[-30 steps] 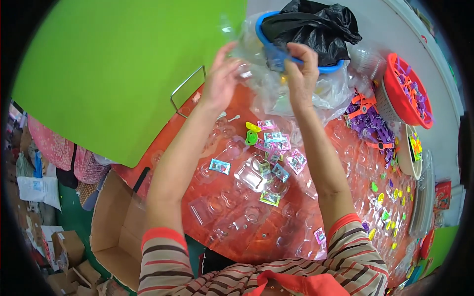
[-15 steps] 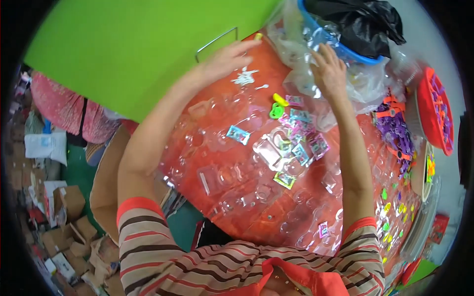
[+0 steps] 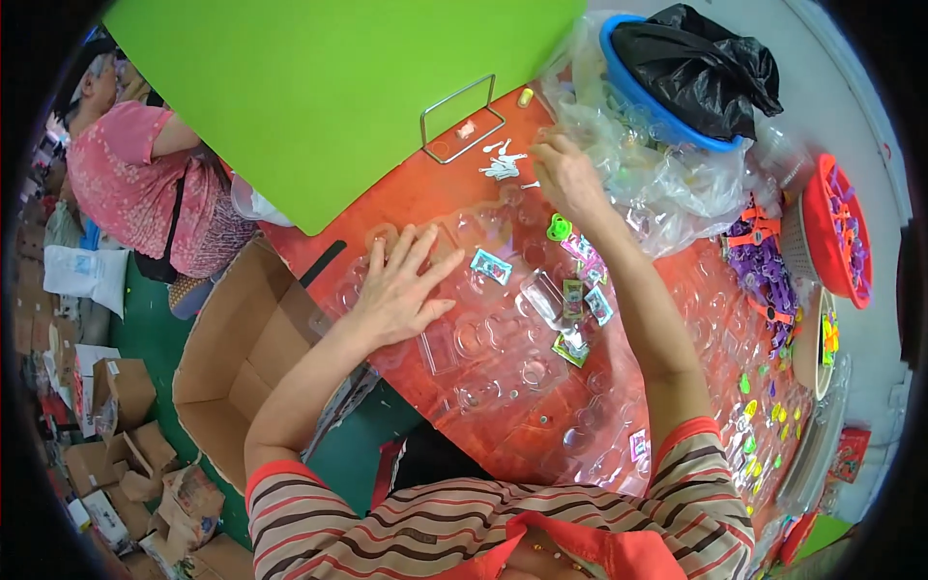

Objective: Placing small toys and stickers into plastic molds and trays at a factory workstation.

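My left hand (image 3: 404, 290) lies with fingers spread over clear plastic blister trays (image 3: 483, 333) on the red table. Farther off, my right hand (image 3: 572, 182) bends its fingers together just right of a small pile of white toy spoons (image 3: 503, 166). Whatever its fingertips hold, if anything, cannot be made out. Below that hand lies a green toy pacifier (image 3: 559, 227). Small printed packets (image 3: 491, 267) in blue, pink and green are scattered on the trays, some partly behind my right forearm. A yellow capsule-shaped piece (image 3: 525, 98) rests near the far edge.
A green board (image 3: 338, 87) with a metal wire stand (image 3: 464, 116) borders the far left. At the back right is a blue basin (image 3: 667, 111) with plastic bags. A red basket (image 3: 836, 232) stands right. An open carton (image 3: 227, 358) and a seated person (image 3: 135, 193) are at left.
My left hand has come back from near the wire stand onto the trays. My right hand has moved left from the plastic bags to beside the spoons. The view has shifted.
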### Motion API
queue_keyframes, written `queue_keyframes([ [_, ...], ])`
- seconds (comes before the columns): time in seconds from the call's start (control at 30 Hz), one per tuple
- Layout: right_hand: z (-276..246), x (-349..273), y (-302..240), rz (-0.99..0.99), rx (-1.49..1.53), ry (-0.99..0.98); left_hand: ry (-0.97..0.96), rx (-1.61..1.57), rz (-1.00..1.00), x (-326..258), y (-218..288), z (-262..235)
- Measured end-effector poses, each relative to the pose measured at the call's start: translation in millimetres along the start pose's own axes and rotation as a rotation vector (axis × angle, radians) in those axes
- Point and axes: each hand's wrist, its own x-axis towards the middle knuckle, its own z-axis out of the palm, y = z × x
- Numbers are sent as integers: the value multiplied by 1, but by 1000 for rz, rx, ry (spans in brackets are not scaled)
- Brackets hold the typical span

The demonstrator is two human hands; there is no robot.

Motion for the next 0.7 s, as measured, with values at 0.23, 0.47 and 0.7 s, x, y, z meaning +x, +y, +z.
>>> queue_keyframes([
  [0.23, 45, 10, 22, 108, 43, -18, -20, -53, 72, 0, 22, 9],
  [0.47, 74, 36, -10, 355, -218, -224, -87, -170, 61, 10, 52, 16],
  [0.7, 69, 22, -26, 69, 3, -360, -110, -283, 63, 9, 57, 19],
])
